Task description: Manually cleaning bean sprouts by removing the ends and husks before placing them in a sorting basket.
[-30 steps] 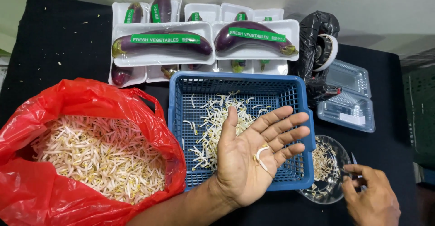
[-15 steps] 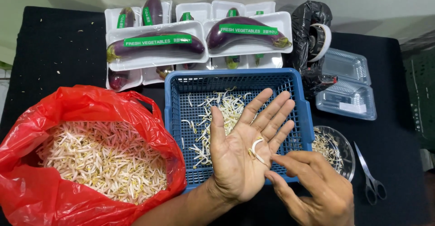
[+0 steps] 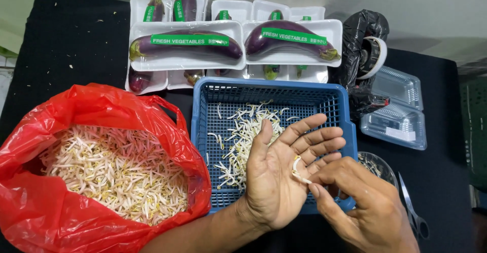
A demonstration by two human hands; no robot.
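Observation:
My left hand [image 3: 284, 174] is held palm up over the near right part of a blue plastic basket [image 3: 203, 131], fingers spread, with a single white bean sprout [image 3: 297, 168] lying across the fingers. My right hand [image 3: 365, 207] comes in from the lower right, and its fingertips pinch that sprout at its near end. Loose bean sprouts [image 3: 243, 136] lie scattered inside the basket. A red plastic bag [image 3: 66, 106] at the left is open and full of bean sprouts [image 3: 111, 167].
White foam trays with purple eggplants [image 3: 187, 45] are stacked behind the basket. A black bag with a tape roll [image 3: 368, 55] and clear plastic boxes [image 3: 398, 108] stand at the right. A small clear bowl [image 3: 378, 164] and scissors [image 3: 411, 212] lie by my right hand. Black cloth covers the table.
My right hand left the scissors at the far right and moved left to my open left palm, where it now pinches the sprout. The left hand stayed over the basket.

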